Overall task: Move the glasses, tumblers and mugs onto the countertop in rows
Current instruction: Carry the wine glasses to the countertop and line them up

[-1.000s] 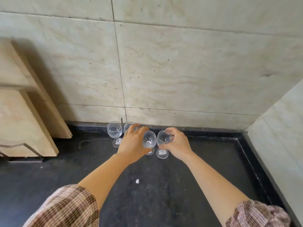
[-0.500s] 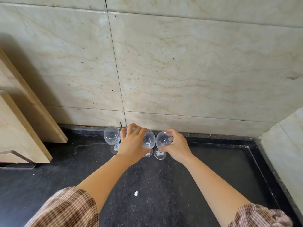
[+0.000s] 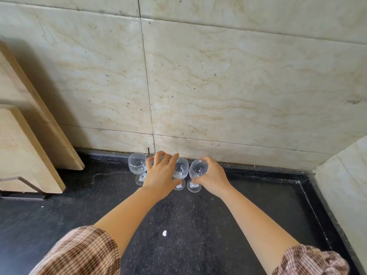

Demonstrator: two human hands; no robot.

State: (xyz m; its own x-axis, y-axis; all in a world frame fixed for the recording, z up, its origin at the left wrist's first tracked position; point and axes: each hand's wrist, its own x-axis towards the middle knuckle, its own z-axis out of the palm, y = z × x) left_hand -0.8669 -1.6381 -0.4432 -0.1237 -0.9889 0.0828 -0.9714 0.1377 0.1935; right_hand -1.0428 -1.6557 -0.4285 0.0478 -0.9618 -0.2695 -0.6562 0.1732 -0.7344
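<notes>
Several clear stemmed wine glasses stand in a row on the black countertop (image 3: 198, 225) close to the back wall. The leftmost glass (image 3: 137, 164) stands free. My left hand (image 3: 160, 175) reaches over the row and hides one glass. Its index finger and thumb hold the bowl of a third glass (image 3: 181, 169), while its other fingers are spread. My right hand (image 3: 213, 178) grips the rightmost glass (image 3: 198, 168) round its bowl, and the foot of that glass is on the counter.
Wooden boards (image 3: 29, 135) lean against the beige tiled wall (image 3: 238, 86) at the left. A side wall (image 3: 345, 185) closes the counter at the right, with a raised black rim (image 3: 309, 195) along it. A small white scrap (image 3: 164, 233) lies mid-counter.
Both hands stay on the two right-hand glasses, which now stand slightly closer to the wall. The fingers of my left hand have spread a little.
</notes>
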